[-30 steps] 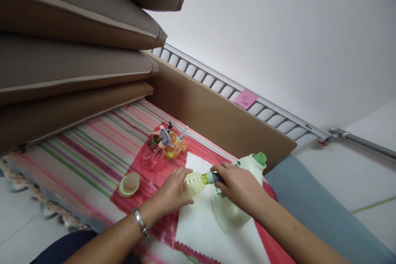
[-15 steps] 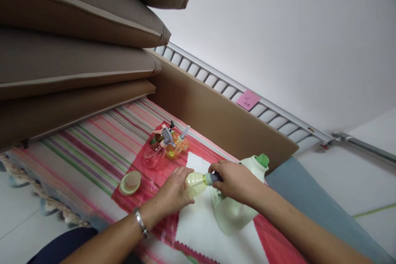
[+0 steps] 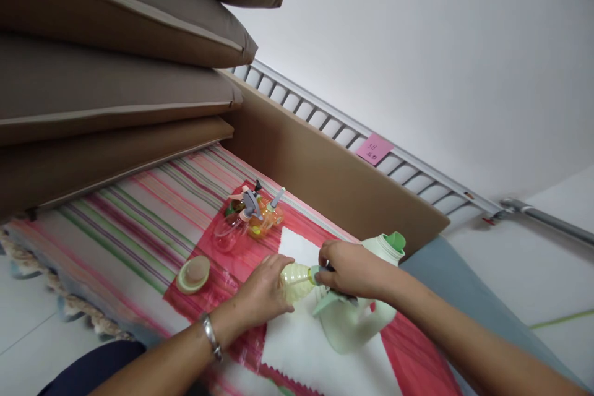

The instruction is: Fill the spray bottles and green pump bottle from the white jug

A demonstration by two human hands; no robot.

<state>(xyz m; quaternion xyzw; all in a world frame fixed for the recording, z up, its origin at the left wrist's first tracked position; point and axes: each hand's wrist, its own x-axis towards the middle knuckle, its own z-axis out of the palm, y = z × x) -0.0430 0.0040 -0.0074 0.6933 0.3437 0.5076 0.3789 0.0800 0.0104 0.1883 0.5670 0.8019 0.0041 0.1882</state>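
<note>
My left hand [image 3: 263,289] is wrapped round a small pale yellow spray bottle [image 3: 297,275] that lies on a white cloth [image 3: 301,346]. My right hand [image 3: 351,269] grips the grey spray head at the bottle's neck; its trigger [image 3: 330,302] sticks out below the hand. Behind my right hand stands a pale green jug [image 3: 352,322] with a green spout [image 3: 395,240]. The cloth rests on a red mat [image 3: 241,260].
Several small spray bottles [image 3: 250,216] lie in a pile at the far end of the red mat. A pale green cap [image 3: 193,275] sits to the left. A striped cover [image 3: 139,223], stacked brown cushions [image 3: 116,74] and a brown board [image 3: 325,179] border the area.
My right hand has turned on the spray head, and the trigger now shows below it. My left hand has kept hold of the bottle. The view shifted slightly.
</note>
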